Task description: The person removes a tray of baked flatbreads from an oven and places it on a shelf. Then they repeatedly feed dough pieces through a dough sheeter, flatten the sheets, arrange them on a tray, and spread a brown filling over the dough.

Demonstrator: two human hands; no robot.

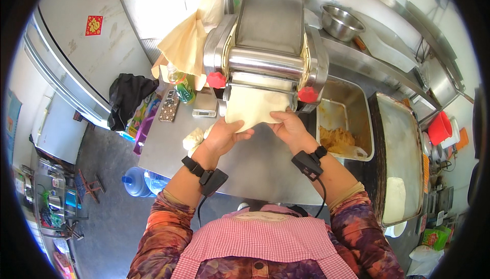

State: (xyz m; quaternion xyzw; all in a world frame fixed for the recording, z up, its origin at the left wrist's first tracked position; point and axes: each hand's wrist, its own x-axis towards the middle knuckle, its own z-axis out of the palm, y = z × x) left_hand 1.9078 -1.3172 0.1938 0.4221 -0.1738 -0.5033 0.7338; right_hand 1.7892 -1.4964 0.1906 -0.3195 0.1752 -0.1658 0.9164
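A pale sheet of dough (258, 106) hangs out of the front of a metal dough roller machine (265, 59) with red knobs on both sides. My left hand (228, 133) pinches the sheet's lower left corner between thumb and fingers. At the lower right corner, my right hand (291, 126) grips the edge with its thumb on top. Beside my left wrist, a small lump of dough (193, 140) lies on the steel table (245, 169). Some of the fingers are hidden under the sheet.
Right of the machine stands a steel pan (370, 126) with a brown-yellow filling (337, 141). Farther right is a large tray (400, 146) with a pale dough strip (394, 200). A small scale (205, 106), a phone (169, 106) and a green bottle (182, 87) sit left; a metal bowl (342, 22) is behind.
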